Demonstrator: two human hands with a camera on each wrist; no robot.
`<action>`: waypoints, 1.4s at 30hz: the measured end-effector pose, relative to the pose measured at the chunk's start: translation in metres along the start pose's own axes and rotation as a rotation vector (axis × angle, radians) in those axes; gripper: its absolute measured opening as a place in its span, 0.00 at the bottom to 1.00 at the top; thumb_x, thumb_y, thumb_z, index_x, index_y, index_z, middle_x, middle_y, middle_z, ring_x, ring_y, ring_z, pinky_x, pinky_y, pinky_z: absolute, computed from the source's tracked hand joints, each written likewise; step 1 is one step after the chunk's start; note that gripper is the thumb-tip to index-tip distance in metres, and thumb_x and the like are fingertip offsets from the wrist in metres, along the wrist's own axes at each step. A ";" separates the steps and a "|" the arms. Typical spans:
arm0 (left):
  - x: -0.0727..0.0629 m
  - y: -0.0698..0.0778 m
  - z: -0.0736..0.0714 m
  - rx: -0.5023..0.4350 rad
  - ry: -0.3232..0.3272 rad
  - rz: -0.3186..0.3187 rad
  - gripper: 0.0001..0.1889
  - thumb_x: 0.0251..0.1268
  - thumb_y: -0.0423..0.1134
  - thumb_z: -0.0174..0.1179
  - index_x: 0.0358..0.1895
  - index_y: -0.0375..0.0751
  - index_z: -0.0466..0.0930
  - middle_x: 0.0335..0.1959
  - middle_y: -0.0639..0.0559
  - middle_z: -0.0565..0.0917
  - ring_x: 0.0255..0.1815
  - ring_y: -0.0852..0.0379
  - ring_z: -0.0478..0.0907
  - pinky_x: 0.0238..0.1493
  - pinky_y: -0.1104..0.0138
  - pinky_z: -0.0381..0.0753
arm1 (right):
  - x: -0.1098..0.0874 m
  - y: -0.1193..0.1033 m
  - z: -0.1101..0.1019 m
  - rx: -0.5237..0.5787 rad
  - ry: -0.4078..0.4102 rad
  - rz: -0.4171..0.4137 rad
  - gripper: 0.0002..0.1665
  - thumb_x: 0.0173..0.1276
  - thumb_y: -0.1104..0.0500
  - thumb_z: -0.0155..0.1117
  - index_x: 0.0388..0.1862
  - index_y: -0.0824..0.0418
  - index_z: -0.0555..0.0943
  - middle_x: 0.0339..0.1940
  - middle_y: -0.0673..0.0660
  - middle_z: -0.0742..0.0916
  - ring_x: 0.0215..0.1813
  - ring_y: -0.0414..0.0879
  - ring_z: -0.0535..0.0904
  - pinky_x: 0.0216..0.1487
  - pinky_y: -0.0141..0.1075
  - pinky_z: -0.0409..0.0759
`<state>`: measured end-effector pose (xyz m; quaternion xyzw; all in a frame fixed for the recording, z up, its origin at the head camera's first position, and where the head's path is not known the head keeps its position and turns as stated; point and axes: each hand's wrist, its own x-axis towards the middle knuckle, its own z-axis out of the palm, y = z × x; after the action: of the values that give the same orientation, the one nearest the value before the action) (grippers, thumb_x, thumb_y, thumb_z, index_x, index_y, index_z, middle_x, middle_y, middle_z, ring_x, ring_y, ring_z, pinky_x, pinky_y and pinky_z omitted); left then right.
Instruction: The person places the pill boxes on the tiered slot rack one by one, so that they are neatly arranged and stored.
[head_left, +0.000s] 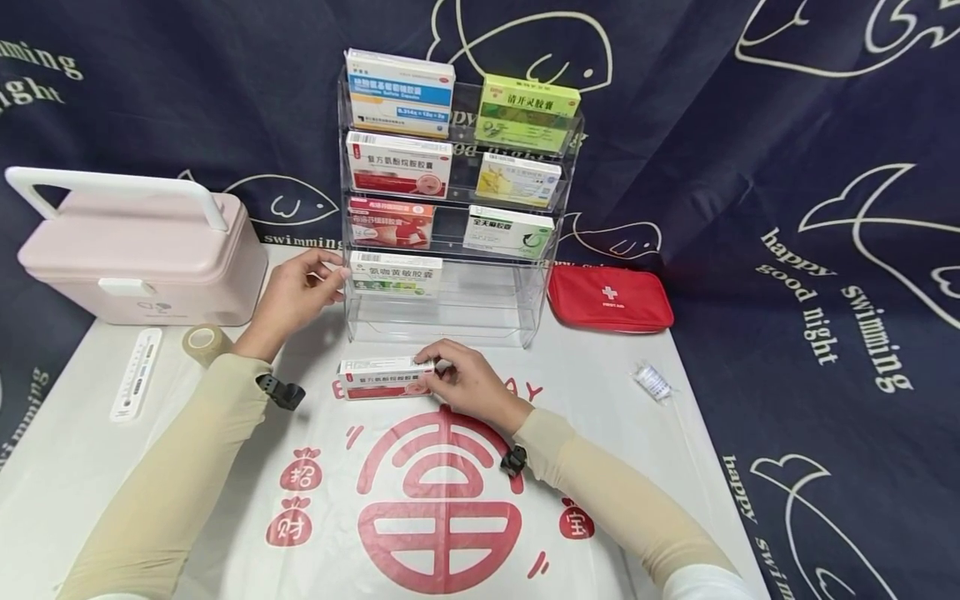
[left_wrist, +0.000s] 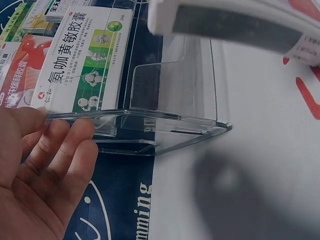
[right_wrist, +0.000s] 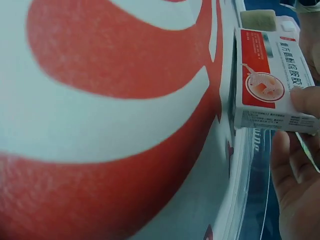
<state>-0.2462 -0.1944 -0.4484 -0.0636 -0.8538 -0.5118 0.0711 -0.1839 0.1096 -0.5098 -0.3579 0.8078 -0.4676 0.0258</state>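
My right hand (head_left: pixel 474 382) pinches a white and red medicine box (head_left: pixel 378 381) at its right end, thumb in front and fingers behind. The box is upright at the table, in front of a clear acrylic display rack (head_left: pixel 480 315). In the right wrist view the box's printed face (right_wrist: pixel 265 80) shows, with the thumb on it. My left hand (head_left: pixel 296 287) holds the rack's left side panel near the bottom tier; in the left wrist view the thumb (left_wrist: pixel 30 120) meets its edge. Just inside sits a white and green medicine box (left_wrist: pixel 82 62).
Several other medicine boxes, such as a lime-green one (head_left: pixel 528 112), fill the rack's upper tiers. To the left are a pink case (head_left: pixel 142 258), a tan bandage roll (head_left: pixel 206 343) and a thermometer (head_left: pixel 137 375). A red first-aid pouch (head_left: pixel 611 300) and a small wrapped packet (head_left: pixel 652 381) lie right.
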 end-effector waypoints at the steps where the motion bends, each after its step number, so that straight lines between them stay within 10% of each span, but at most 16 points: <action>1: 0.000 0.000 0.000 0.001 -0.002 -0.001 0.13 0.73 0.41 0.63 0.51 0.35 0.81 0.33 0.41 0.83 0.26 0.53 0.86 0.26 0.73 0.80 | 0.000 0.000 -0.001 0.016 0.014 -0.015 0.15 0.71 0.63 0.69 0.54 0.53 0.82 0.53 0.46 0.84 0.42 0.43 0.81 0.39 0.36 0.83; 10: 0.000 0.002 -0.001 0.020 -0.007 0.013 0.13 0.74 0.41 0.63 0.51 0.34 0.81 0.32 0.41 0.84 0.25 0.55 0.86 0.26 0.73 0.79 | 0.016 -0.019 -0.060 0.110 0.205 -0.006 0.17 0.63 0.75 0.70 0.51 0.69 0.81 0.54 0.64 0.85 0.49 0.53 0.82 0.40 0.49 0.84; 15: 0.000 0.002 -0.002 0.014 -0.005 0.010 0.13 0.74 0.41 0.63 0.51 0.34 0.81 0.32 0.40 0.83 0.23 0.64 0.83 0.25 0.74 0.79 | 0.028 -0.039 -0.118 0.118 0.316 0.012 0.16 0.63 0.78 0.67 0.50 0.74 0.80 0.49 0.65 0.86 0.43 0.50 0.82 0.35 0.37 0.82; 22: 0.001 0.001 -0.002 0.017 -0.001 0.008 0.13 0.74 0.42 0.63 0.51 0.35 0.81 0.32 0.41 0.84 0.27 0.48 0.87 0.26 0.73 0.79 | 0.035 -0.034 -0.173 0.021 0.432 -0.018 0.17 0.62 0.79 0.69 0.50 0.75 0.80 0.43 0.64 0.86 0.38 0.43 0.82 0.36 0.30 0.80; 42: 0.001 0.001 -0.001 0.005 -0.007 0.006 0.13 0.74 0.40 0.63 0.51 0.34 0.81 0.32 0.41 0.83 0.25 0.55 0.86 0.27 0.73 0.80 | 0.041 -0.039 -0.189 -0.307 0.387 -0.117 0.16 0.61 0.78 0.70 0.48 0.71 0.83 0.48 0.63 0.86 0.43 0.54 0.79 0.39 0.31 0.75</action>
<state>-0.2467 -0.1950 -0.4468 -0.0679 -0.8552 -0.5091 0.0698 -0.2633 0.2118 -0.3615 -0.3076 0.8372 -0.4001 -0.2108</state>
